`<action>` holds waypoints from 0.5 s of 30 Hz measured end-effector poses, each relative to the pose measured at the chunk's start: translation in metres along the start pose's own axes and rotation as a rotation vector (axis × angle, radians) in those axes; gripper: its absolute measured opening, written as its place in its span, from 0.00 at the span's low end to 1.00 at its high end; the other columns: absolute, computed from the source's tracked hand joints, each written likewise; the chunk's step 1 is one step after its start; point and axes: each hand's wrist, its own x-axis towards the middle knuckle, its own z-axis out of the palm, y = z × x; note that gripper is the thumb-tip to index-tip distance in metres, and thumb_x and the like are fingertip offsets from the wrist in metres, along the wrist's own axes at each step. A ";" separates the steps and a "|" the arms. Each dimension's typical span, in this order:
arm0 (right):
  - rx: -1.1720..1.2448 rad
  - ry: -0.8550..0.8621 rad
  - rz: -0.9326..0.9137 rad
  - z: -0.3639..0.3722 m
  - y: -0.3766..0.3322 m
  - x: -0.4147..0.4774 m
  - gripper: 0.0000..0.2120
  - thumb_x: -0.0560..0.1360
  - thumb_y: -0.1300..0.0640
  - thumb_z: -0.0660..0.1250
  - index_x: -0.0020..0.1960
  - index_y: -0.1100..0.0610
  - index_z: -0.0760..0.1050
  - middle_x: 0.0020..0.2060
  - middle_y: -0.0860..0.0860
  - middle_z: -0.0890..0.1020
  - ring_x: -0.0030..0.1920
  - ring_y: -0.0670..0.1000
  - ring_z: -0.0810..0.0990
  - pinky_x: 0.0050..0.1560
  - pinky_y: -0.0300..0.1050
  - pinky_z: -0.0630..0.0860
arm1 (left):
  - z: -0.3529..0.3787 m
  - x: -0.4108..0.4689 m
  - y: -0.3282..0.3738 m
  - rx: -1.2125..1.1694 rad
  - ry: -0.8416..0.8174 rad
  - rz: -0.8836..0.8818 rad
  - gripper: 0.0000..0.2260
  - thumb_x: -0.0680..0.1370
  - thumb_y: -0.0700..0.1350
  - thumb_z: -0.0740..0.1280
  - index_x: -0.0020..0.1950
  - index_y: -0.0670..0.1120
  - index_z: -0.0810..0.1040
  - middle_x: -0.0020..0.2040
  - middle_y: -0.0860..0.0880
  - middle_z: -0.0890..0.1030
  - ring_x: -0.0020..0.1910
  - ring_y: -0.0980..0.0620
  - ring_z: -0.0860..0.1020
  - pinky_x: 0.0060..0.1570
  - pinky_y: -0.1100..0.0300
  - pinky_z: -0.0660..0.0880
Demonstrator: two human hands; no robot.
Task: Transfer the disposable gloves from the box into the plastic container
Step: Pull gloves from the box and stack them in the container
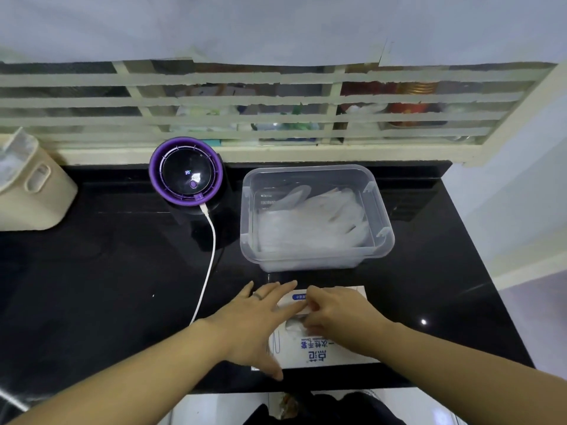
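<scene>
The left hand lies flat, grip open, on the white glove box at the near edge of the black bench. The right hand curls at the box's hole, and I cannot tell its grip. Just behind, thin see-through gloves lie piled in the clear plastic container, below a barred window.

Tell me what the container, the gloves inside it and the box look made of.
Container: clear, slightly frosted rigid plastic; the counter shows through its walls. Gloves: thin translucent plastic film, crinkled and limp. Box: likely printed white cardboard, matte, with folded flap.
</scene>
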 end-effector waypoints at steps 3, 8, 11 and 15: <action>0.024 0.133 0.024 0.000 0.001 0.005 0.05 0.68 0.50 0.72 0.34 0.46 0.80 0.35 0.46 0.74 0.29 0.44 0.71 0.30 0.35 0.61 | 0.001 0.001 -0.001 0.019 0.003 0.001 0.51 0.66 0.68 0.70 0.76 0.64 0.39 0.77 0.56 0.35 0.77 0.50 0.40 0.75 0.43 0.42; 0.062 0.272 0.027 -0.004 0.004 -0.001 0.07 0.71 0.53 0.66 0.36 0.50 0.80 0.38 0.46 0.76 0.29 0.47 0.73 0.29 0.38 0.70 | -0.004 0.004 -0.005 0.016 0.030 -0.008 0.49 0.66 0.68 0.70 0.76 0.65 0.40 0.78 0.56 0.36 0.77 0.50 0.41 0.76 0.46 0.43; 0.009 0.246 0.012 -0.011 0.008 -0.004 0.04 0.70 0.56 0.72 0.38 0.51 0.79 0.38 0.47 0.75 0.29 0.48 0.73 0.29 0.41 0.72 | -0.008 0.009 -0.007 0.010 0.050 -0.011 0.49 0.66 0.67 0.70 0.76 0.65 0.40 0.78 0.55 0.37 0.78 0.50 0.42 0.76 0.48 0.45; 0.109 0.203 0.149 -0.017 0.005 -0.004 0.07 0.77 0.52 0.63 0.50 0.52 0.78 0.47 0.47 0.76 0.42 0.47 0.76 0.42 0.37 0.73 | -0.012 0.014 -0.005 0.026 0.077 -0.024 0.49 0.66 0.66 0.71 0.77 0.63 0.42 0.79 0.51 0.39 0.78 0.48 0.44 0.76 0.49 0.47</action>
